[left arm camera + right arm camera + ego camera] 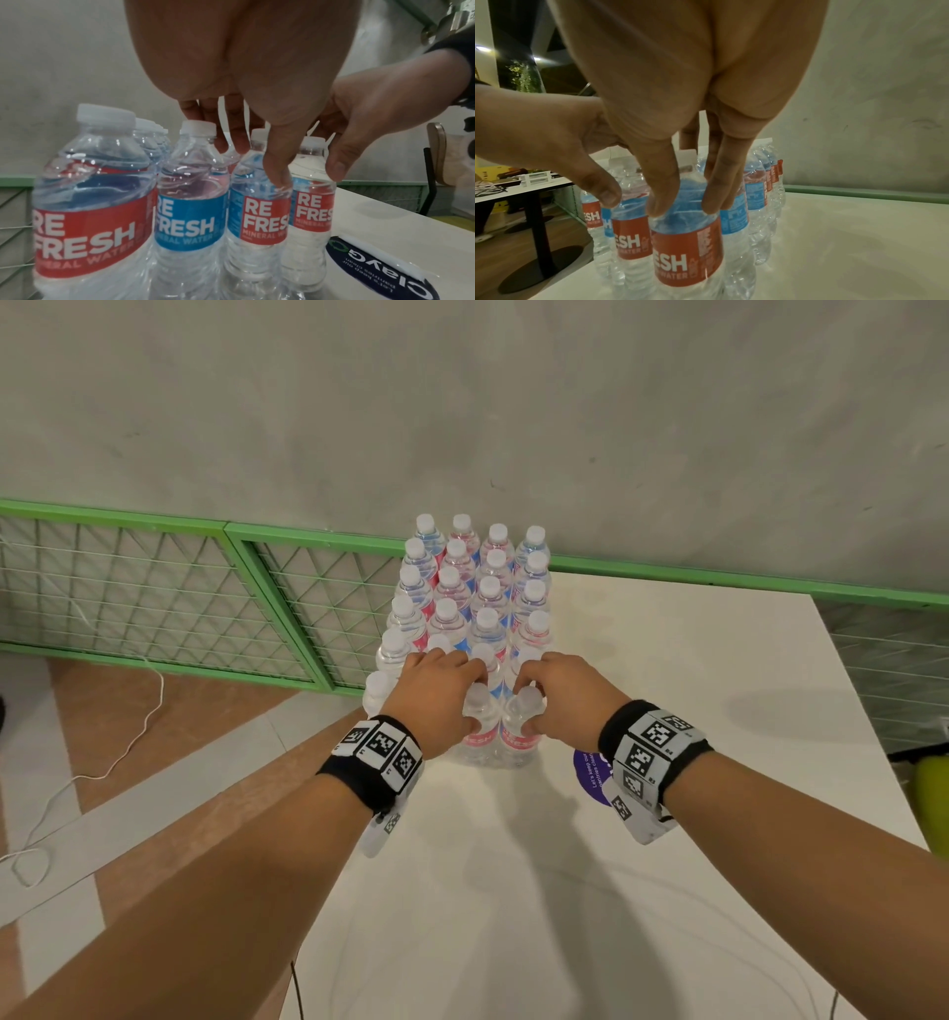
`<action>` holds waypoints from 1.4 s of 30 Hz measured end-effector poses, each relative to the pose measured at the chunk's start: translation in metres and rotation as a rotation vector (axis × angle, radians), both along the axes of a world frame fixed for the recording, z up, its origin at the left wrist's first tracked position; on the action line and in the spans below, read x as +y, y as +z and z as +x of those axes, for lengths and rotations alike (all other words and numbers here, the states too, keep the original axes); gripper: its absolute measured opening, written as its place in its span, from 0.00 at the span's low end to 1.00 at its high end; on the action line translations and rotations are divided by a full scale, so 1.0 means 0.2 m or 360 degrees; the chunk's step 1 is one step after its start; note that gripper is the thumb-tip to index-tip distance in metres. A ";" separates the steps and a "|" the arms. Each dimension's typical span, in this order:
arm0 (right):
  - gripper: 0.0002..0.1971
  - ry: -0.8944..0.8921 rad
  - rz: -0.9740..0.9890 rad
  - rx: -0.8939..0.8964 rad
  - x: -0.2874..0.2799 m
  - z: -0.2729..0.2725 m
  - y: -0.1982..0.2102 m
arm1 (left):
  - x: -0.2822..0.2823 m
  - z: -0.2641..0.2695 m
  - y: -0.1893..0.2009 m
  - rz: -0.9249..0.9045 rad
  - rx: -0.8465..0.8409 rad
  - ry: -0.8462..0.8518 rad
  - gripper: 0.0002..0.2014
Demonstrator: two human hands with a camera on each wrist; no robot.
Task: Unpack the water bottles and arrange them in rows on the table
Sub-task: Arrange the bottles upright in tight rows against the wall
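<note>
A shrink-wrapped pack of water bottles [462, 588] with white caps and red or blue labels stands in several rows at the left edge of the white table [667, 685]. Both hands are at its near end. My left hand [475, 701] grips the shoulder of a near red-label bottle [259, 219], thumb in front and fingers behind. My right hand [529, 706] grips the neighbouring near-right bottle [685, 259], thumb and fingers either side of its shoulder. Clear film [180, 284] wraps the bottle bases. I cannot tell whether the fingers also pinch the film.
A round purple sticker [590, 778] lies on the table just right of the pack. A green mesh fence [154, 598] runs behind, against a grey wall. A white cable [102, 752] trails on the floor at left. A yellow-green object [929, 793] sits past the table's right edge.
</note>
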State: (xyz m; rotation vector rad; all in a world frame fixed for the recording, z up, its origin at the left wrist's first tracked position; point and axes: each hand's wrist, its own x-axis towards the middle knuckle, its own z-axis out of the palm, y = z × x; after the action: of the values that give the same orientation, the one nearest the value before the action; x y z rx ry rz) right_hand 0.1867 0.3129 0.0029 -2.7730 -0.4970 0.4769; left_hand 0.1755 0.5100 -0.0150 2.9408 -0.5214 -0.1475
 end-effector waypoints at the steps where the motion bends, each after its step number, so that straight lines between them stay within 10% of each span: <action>1: 0.25 -0.0013 0.0005 -0.0009 0.00 0.00 0.00 | -0.01 0.00 0.00 0.0002 -0.0010 0.0003 0.22; 13: 0.27 0.0156 -0.0081 0.0062 -0.01 0.00 0.03 | 0.03 0.01 0.01 -0.0070 0.0114 -0.0046 0.32; 42: 0.24 -0.0029 0.0058 -0.0007 0.00 -0.02 -0.02 | 0.03 0.02 -0.01 -0.0058 0.0085 -0.0071 0.20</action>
State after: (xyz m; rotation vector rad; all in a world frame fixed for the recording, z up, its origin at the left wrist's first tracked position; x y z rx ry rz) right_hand 0.1817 0.3125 -0.0020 -2.7415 -0.4762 0.4535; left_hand 0.1801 0.5150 -0.0170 2.8823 -0.5764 -0.2192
